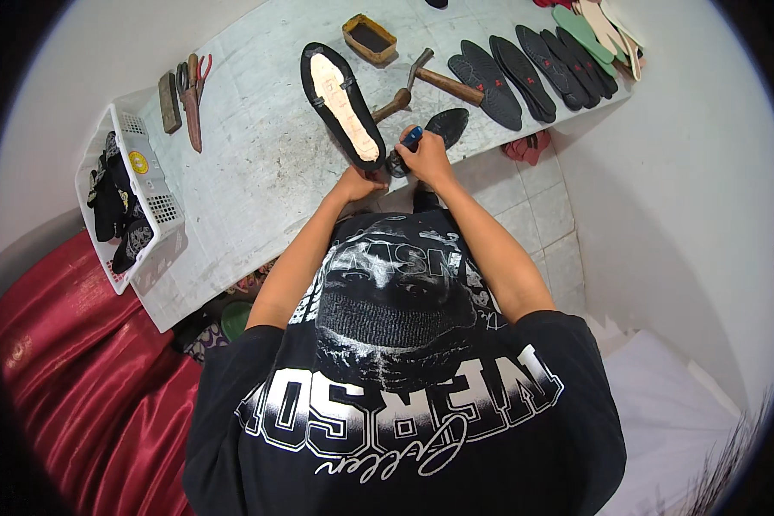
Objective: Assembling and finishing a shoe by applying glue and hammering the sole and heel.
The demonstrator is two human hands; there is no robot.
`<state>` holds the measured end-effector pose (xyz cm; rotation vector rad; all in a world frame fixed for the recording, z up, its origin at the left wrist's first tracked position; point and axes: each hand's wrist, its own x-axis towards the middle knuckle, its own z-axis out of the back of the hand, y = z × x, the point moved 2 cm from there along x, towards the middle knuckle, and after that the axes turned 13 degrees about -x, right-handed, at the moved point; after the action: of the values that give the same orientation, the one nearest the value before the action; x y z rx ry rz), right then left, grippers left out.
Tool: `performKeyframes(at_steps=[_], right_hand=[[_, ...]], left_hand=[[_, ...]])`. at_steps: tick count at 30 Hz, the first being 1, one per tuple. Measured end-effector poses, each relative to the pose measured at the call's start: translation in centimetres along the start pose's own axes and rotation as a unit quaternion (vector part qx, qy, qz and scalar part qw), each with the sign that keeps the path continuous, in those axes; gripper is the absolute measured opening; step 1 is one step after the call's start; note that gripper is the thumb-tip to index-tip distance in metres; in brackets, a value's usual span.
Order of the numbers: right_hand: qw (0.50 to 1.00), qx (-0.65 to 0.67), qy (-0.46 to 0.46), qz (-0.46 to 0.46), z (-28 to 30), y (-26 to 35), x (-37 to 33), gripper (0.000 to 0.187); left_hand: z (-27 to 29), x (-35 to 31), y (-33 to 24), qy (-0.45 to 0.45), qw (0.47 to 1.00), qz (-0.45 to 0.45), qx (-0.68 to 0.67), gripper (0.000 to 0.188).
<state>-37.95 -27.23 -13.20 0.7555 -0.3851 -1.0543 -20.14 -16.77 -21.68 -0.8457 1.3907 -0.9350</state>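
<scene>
Shirt [396, 284], black with white print, is nearest, well on the near side of the landmark, a black shoe part [340, 103] that slants over the pale tabletop [249, 120] with its cream panel facing up. Red cloth [103, 370] spreads nearer than the shoe part and well to its left; past that cloth, a white basket [150, 185] of dark items stands. At the shoe part's near end is the left hand [359, 183]; its fingertips are mostly hidden, so how far that grip is closed, and on what, I cannot tell. Just right of that end, the right hand [427, 159] has its grip curled tightly round a blue tool [413, 136], beside a black sole [449, 125]. Farther off, right of the shoe part, lie a wooden-handled tool [393, 105] and a hammer [451, 84]; a dark block [170, 102] lies well left. A yellowish tray [370, 53] sits farthest, right of the shoe part's far end.
</scene>
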Motion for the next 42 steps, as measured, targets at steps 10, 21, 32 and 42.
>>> performKeyframes(at_steps=[10,21,32,42], right_hand=[[0.999,-0.009,-0.046,-0.015,-0.8,-1.4,0.8,0.024],[0.998,-0.033,-0.055,0.026,-0.1,-1.0,0.8,0.024],[0.999,0.007,0.018,0.045,-0.5,-0.9,0.9,0.019],[1.000,-0.018,-0.003,0.009,-1.3,-1.5,1.1,0.026]], left_hand=[[-0.3,0.0,-0.7,-0.013,1.000,0.000,-0.007,0.025],[-0.5,-0.3,-0.2,-0.052,0.999,-0.001,0.018,0.043],[-0.2,0.2,0.2,-0.041,0.998,0.004,0.057,0.033],[-0.2,0.4,0.6,-0.048,0.995,-0.065,0.058,0.030]])
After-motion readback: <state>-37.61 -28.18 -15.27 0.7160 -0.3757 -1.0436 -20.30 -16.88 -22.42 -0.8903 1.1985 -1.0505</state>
